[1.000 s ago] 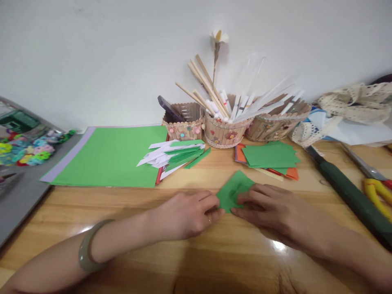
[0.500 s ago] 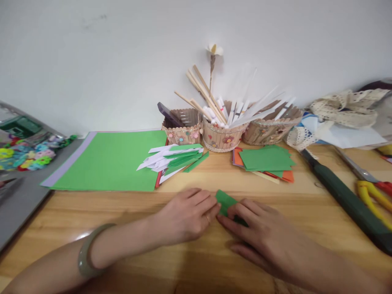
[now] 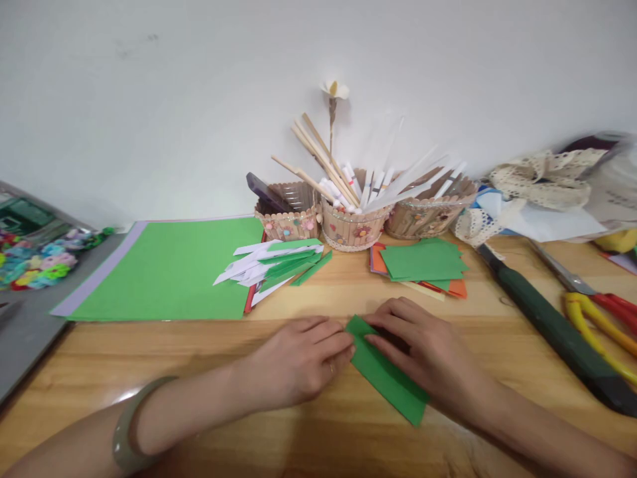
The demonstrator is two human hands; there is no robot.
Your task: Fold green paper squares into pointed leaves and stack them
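Note:
A narrow piece of green paper (image 3: 385, 378) lies slantwise on the wooden table, between my hands. My left hand (image 3: 306, 355) grips its upper left edge, fingers bent and pressed together; a ring and a bangle show on that arm. On the upper right part of the paper rests my right hand (image 3: 423, 342), its thumb and fingers pinching the far edge. Behind them are a pile of white and green paper strips (image 3: 273, 262) and a stack of small green paper pieces (image 3: 423, 259) over orange ones.
Large green sheets (image 3: 164, 272) lie at the left, beside a grey surface with colourful fuzzy pieces (image 3: 60, 255). Decorated wooden baskets (image 3: 355, 229) holding sticks and pens stand by the wall. A dark-green-handled tool (image 3: 552, 325), scissors (image 3: 587, 312) and lace (image 3: 542, 179) are at the right.
My right hand has shifted up along the paper's far edge, and more of the green paper shows below it. My left hand stays at its end. The view has shifted slightly.

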